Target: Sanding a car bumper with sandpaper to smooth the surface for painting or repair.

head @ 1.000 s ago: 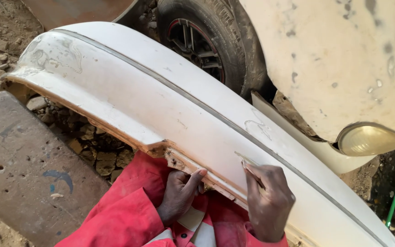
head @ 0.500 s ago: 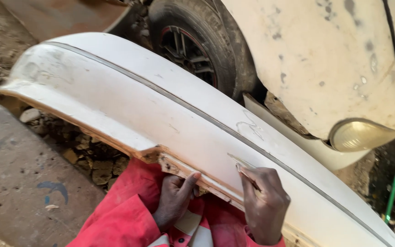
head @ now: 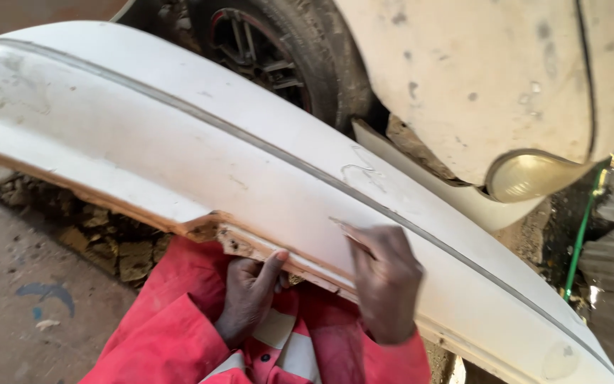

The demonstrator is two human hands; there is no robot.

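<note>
Gripping the lower edge of a white car bumper [head: 179, 149], the left hand [head: 250, 295] is reaching up from below, its fingers curling under the chipped, rust-coloured lip while the thumb [head: 273, 264] is pressing against the edge from the front. The right hand [head: 385, 281] is lying on the bumper's painted face just beside it, knuckles turned toward the camera, fingers bunched and pinching a small thin sheet [head: 346, 231] flat against the surface; what the sheet is I cannot tell, as the hand is blurred. Both forearms are coming up in red sleeves [head: 172, 334] from the bottom of the view. The bumper is lying slantwise across the person's lap, running from upper left to lower right, with a grey trim strip [head: 286, 153] along its length. Behind it a car wheel [head: 278, 57] and a pale body panel [head: 477, 78] are standing.
</note>
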